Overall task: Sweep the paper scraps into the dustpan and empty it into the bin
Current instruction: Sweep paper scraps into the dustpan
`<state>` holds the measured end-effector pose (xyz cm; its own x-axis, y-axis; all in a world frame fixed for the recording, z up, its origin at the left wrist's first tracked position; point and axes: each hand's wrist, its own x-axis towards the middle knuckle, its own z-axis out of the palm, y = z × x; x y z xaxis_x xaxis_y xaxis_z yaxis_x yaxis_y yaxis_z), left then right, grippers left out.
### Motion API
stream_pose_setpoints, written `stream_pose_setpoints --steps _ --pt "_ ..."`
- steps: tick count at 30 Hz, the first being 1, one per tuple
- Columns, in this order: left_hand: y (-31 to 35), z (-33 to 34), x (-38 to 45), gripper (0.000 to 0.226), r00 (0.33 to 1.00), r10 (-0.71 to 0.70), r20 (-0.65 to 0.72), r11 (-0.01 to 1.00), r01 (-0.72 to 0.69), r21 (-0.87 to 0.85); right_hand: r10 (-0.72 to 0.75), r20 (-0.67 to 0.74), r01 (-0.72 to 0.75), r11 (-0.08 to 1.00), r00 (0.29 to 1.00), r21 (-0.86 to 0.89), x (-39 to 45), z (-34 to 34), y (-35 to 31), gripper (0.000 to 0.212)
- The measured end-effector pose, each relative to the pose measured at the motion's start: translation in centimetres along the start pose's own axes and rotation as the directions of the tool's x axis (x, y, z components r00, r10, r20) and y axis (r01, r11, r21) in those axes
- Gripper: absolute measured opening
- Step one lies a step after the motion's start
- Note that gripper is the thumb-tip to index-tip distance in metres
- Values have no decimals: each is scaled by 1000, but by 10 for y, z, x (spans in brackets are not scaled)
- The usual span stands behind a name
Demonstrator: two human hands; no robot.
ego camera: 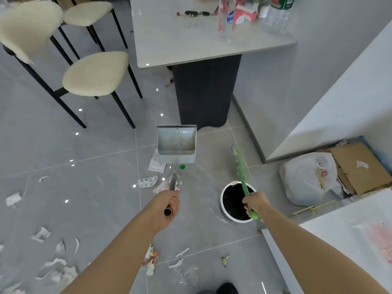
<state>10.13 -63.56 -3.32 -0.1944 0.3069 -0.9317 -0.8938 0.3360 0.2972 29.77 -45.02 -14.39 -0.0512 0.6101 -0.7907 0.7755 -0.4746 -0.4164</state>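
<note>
My left hand [167,203] grips the long handle of a grey metal dustpan [176,143], whose pan is out in front of me near the table base, its open mouth facing away. My right hand [255,203] holds the green handle of a broom [240,161], its head beyond the bin. The round white bin [222,203] with a black liner stands on the floor under my right hand. Torn paper scraps [147,181] lie beneath the dustpan handle, with more scraps [41,234] at the lower left and other scraps [150,258] near my left forearm.
A white table [191,43] on a dark pedestal [203,92] stands ahead, cluttered with bottles. Cream-seated chairs [95,73] are on the left. A white plastic bag [307,177] and flattened cardboard [358,166] lie at the right by a white counter [339,102].
</note>
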Motion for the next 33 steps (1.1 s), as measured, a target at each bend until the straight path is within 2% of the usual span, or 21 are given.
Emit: stream_pose_setpoints --steps 6,10,13,17,19,20,22,26,29,33 --pt "-5 -37 21 25 998 -42 -42 999 43 15 -44 33 45 998 998 -36 3 68 28 22" --pt "-9 -43 20 22 997 -8 -71 999 12 44 -50 145 67 991 988 -115 -24 100 41 8" --pt "-9 -46 17 24 997 25 -75 999 -22 49 -67 276 135 962 959 -236 -49 107 37 12" --pt "-4 -55 9 26 996 69 -54 997 -67 47 -52 356 127 973 933 -191 -67 99 15 7" --pt "-1 -60 6 25 995 88 -51 995 -85 46 -81 344 149 973 936 -175 -70 93 6 21" --pt "1 -62 5 25 994 96 -49 994 -93 50 -105 326 171 968 939 -183 -72 90 0 22" --pt "3 -65 3 25 993 111 -50 992 -108 61 -163 275 231 944 948 -236 -71 84 -12 12" --pt "2 -69 6 22 988 137 -72 988 -131 85 -239 122 267 899 963 -348 -40 72 -29 11" --pt "2 -71 12 23 990 120 -72 991 -116 63 -223 18 212 896 975 -391 -13 64 -34 16" --pt "-1 -74 16 24 995 71 -63 997 -72 -5 -100 -58 75 940 993 -333 14 52 -35 10"
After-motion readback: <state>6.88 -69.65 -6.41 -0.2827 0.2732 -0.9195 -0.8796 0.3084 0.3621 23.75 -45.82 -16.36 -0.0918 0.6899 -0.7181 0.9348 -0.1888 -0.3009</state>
